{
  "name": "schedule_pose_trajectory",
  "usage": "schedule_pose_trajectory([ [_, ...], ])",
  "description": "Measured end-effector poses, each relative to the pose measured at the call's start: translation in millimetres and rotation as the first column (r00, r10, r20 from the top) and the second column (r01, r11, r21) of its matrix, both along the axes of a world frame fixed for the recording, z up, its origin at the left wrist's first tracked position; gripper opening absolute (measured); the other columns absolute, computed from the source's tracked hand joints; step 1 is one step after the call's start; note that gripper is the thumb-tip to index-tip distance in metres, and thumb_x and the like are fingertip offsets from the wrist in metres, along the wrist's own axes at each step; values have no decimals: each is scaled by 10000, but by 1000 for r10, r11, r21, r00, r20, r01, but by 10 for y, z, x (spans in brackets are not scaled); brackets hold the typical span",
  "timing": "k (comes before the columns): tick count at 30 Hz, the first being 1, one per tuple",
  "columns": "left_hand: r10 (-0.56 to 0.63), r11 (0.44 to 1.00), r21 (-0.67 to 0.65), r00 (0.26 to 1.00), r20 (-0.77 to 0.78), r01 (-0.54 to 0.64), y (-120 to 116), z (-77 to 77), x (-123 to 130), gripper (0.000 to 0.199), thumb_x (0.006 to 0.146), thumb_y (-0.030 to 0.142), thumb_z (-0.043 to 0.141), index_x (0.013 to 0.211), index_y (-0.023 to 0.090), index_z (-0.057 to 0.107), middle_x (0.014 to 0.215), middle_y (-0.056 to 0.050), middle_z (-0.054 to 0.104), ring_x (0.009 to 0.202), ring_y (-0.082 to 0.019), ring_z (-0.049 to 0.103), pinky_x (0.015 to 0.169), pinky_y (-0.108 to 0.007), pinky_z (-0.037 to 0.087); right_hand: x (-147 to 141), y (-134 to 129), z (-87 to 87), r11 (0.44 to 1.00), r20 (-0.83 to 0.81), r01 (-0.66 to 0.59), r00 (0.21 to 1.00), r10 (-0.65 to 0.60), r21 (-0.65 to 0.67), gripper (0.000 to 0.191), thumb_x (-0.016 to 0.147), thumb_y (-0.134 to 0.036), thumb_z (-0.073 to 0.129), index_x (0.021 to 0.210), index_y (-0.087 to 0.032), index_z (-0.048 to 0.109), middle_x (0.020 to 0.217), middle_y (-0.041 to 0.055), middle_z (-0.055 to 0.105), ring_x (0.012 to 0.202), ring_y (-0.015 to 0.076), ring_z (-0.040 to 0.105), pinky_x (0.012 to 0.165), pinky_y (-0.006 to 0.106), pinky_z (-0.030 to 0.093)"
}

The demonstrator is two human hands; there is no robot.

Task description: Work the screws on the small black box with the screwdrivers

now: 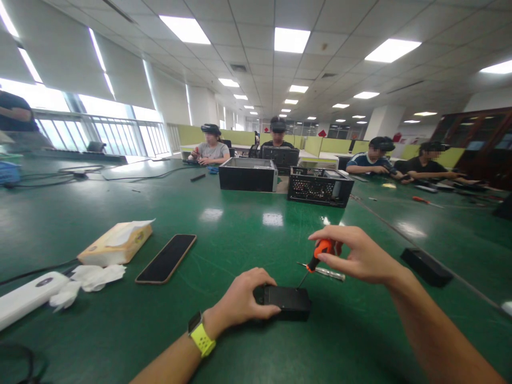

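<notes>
In the head view, the black box [290,305] lies on the green bench [228,234] in front of the person, its long axis running roughly left to right. The left hand [248,300] is the nearer one: it grasps the box's left end, thumb along the near side and fingers around the far side, leaving the right part of the top face uncovered. The right hand [362,255] is raised beyond and to the right of the box, its fingers closed on the orange-and-black handle of a screwdriver [321,250].

The relation that matters is between shaft and box. The shaft slants down and leftward from the handle, and its tip meets the far edge of the top face, well right of the left fingers. The tip appears to touch; whether it sits in a screw is too small to tell.

A slim silver tool [330,274] lies on the bench just behind the box, under the right hand. A second black block [426,266] rests well apart, to the right.
</notes>
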State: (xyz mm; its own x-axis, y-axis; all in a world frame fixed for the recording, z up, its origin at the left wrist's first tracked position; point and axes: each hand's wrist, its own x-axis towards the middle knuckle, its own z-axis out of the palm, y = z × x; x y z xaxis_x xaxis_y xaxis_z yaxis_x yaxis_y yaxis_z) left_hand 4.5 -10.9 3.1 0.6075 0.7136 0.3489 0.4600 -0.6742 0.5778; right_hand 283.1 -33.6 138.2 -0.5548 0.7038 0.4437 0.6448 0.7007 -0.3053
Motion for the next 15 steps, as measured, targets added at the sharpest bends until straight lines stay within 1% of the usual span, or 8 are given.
schedule_pose_trajectory([
  [3, 3, 1000, -3, 1000, -2, -3, -4, 11, 1, 356, 673, 362, 822, 953, 186, 689, 909, -38, 681, 850, -219, 625, 773, -307, 478, 3, 8, -14, 1000, 9, 19, 1000, -19, 21, 264, 849, -383, 667, 1010, -179, 709, 693, 3, 662, 583, 121, 563, 573, 234, 419],
  [4, 2, 1000, -4, 1000, 0, -2, -7, 16, 2, 354, 673, 363, 819, 952, 188, 688, 912, -37, 683, 850, -218, 628, 773, -305, 480, 3, 12, -19, 999, 10, 21, 1000, -22, 23, 267, 848, -396, 670, 996, -179, 714, 679, 1, 657, 573, 119, 556, 561, 232, 413],
  [6, 0, 1000, -7, 1000, 4, 0, -12, 27, 2, 351, 674, 359, 816, 954, 191, 687, 929, -37, 688, 854, -218, 634, 776, -304, 484, 5, 19, -25, 1000, 6, 12, 1000, -12, 17, 258, 855, -374, 664, 1018, -179, 706, 724, 9, 671, 592, 119, 565, 566, 229, 422],
  [9, 2, 1000, -10, 1000, 5, -1, -17, 33, -2, 358, 672, 349, 821, 963, 190, 688, 940, -41, 691, 859, -220, 639, 782, -309, 485, 9, 28, -28, 1000, 0, -10, 1000, 10, 7, 254, 858, -298, 650, 1080, -180, 681, 826, 26, 689, 642, 121, 587, 604, 229, 452],
  [11, 2, 1000, -11, 1000, 3, -2, -19, 33, -5, 359, 669, 349, 826, 959, 187, 689, 930, -42, 691, 856, -221, 638, 779, -311, 484, 13, 32, -31, 1000, 8, -8, 1000, 8, 13, 245, 856, -302, 652, 1065, -178, 687, 788, 20, 682, 630, 122, 585, 597, 230, 450],
  [13, 1, 1000, -10, 1000, -1, -1, -20, 34, -6, 352, 671, 350, 825, 951, 186, 690, 919, -41, 690, 850, -221, 637, 774, -310, 484, 15, 33, -35, 1000, 17, 9, 1000, -9, 26, 246, 854, -354, 662, 1019, -176, 706, 712, 9, 667, 595, 122, 574, 572, 232, 436],
  [15, 5, 1000, -8, 1000, -1, -5, -22, 37, -3, 348, 674, 347, 823, 952, 186, 689, 923, -42, 691, 851, -221, 637, 774, -309, 484, 15, 32, -37, 999, 15, 20, 1000, -20, 31, 257, 849, -382, 670, 994, -174, 715, 708, 13, 676, 604, 129, 587, 579, 238, 437],
])
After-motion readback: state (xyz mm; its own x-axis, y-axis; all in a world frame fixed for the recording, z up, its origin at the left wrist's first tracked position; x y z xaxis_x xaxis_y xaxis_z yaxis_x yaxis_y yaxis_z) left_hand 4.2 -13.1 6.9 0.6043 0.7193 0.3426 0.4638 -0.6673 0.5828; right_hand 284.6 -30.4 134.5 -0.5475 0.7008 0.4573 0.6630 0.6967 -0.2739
